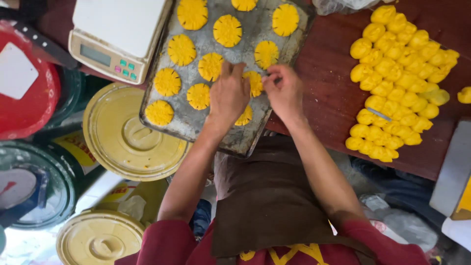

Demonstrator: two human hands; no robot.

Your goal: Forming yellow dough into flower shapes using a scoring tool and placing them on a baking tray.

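A dark red-brown table (333, 98) fills the upper right of the view. On its left end lies a worn grey metal baking tray (196, 122), one corner hanging over the table edge. A white kitchen scale (117, 34) stands just beside the tray on the left. Below the tray are a red tub (24, 98), two buckets shut with pale yellow lids (125, 137), and a dark green container (34, 181).

On the right side of the table sits a heap of smooth yellow dough balls (397, 83), packed together and touching one another, well apart from the tray. On the tray lie flat round yellow dough pieces (181, 49), each scored with radial cuts like a flower, set in rows and not touching.

Both hands work over the near right part of the tray. The left hand (229, 95) lies palm down, its fingers stretched forward and close together, the tips pressing on a dough piece (254, 81) at the middle of the tray; it grips nothing. The right hand (284, 91) is just beside it, thumb and forefinger pinched together at the right edge of that same piece. Whether a small tool sits in the pinch cannot be told. Another dough piece (244, 117) shows partly under the left wrist. The person wears a brown apron (265, 196) over red sleeves.
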